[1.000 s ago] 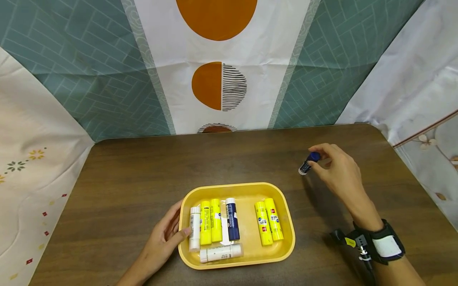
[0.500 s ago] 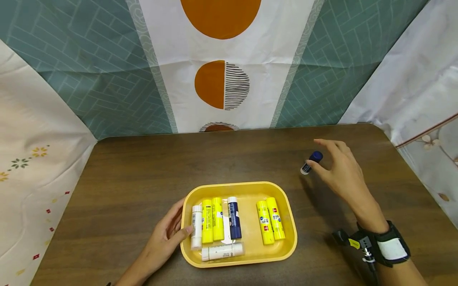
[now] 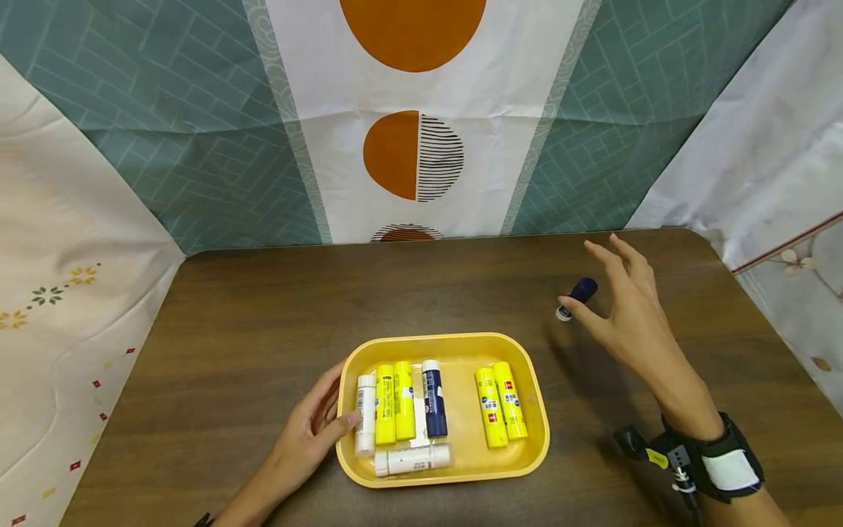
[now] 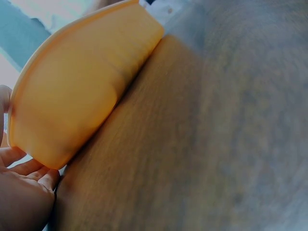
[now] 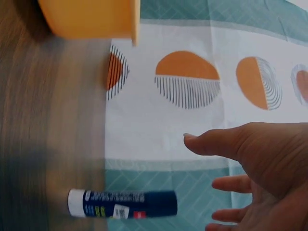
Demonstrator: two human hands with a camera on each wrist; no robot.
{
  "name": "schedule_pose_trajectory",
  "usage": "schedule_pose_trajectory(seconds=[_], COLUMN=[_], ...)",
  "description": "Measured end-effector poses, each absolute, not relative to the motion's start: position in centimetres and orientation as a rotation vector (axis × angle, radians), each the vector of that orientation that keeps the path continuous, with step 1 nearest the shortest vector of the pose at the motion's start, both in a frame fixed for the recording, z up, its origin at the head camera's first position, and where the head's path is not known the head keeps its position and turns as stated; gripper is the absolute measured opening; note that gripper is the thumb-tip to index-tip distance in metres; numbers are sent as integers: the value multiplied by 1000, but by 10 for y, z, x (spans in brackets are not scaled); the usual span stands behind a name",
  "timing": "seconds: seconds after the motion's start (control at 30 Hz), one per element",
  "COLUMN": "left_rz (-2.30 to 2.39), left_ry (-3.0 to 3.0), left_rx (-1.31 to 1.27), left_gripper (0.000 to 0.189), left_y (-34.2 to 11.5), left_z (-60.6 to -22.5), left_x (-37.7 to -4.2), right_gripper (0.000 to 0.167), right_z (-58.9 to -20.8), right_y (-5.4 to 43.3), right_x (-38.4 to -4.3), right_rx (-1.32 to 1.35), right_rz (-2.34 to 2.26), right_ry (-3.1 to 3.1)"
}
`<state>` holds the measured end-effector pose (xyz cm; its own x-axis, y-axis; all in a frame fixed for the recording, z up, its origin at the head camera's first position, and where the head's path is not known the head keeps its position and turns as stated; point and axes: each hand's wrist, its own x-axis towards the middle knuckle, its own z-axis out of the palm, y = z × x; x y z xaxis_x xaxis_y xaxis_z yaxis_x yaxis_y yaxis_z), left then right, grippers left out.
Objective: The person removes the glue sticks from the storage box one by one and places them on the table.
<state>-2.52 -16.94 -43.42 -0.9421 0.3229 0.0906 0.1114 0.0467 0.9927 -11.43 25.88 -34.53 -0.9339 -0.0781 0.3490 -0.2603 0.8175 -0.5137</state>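
Note:
My left hand holds the left end of a yellow plastic tray, thumb over the rim and fingers against the outer wall. In the left wrist view those fingers lie at the tray wall. On the table at the right, a dark blue glue stick stands upright on its white end. My right hand is beside it, thumb and fingers spread apart. The right wrist view shows a gap between the glue stick and the hand.
Inside the tray lie yellow glue sticks in two pairs, a blue one and two white ones. The wooden table ends at a patterned cloth behind.
My right hand has let go of the blue glue stick; its fingers have spread and moved up and back. The glue stick stays standing. My left hand keeps its hold on the tray.

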Motion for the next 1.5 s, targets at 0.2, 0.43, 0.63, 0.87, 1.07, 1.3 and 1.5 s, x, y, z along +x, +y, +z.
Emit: schedule_pose_trajectory(seconds=[0.2, 0.43, 0.63, 0.87, 1.07, 1.3, 1.5], left_rz=[2013, 2026, 2020, 2022, 2031, 2024, 2019], left_ry=[2150, 2150, 2163, 2150, 2159, 2153, 2165], left_rx=[434, 453, 437, 461, 450, 446, 458], left_gripper=[65, 65, 65, 65, 64, 64, 64], left_y=[-168, -168, -169, -168, -169, -169, -169], left_z=[-436, -436, -434, -434, -435, -436, -434], left_x=[-26, -26, -26, -28, -27, -25, -28], right_gripper=[91, 89, 77, 48, 40, 54, 61], right_z=[-341, -328, -324, -330, -337, -344, -349], right_y=[250, 236, 223, 214, 204, 191, 188], right_x=[-107, -96, -90, -84, -76, -67, -64], right_rx=[320, 399, 494, 696, 946, 1024, 1134], right_rz=[867, 886, 898, 912, 890, 721, 655], right_ry=[-2636, -2590, -2532, -2560, -2841, -3094, -3018])
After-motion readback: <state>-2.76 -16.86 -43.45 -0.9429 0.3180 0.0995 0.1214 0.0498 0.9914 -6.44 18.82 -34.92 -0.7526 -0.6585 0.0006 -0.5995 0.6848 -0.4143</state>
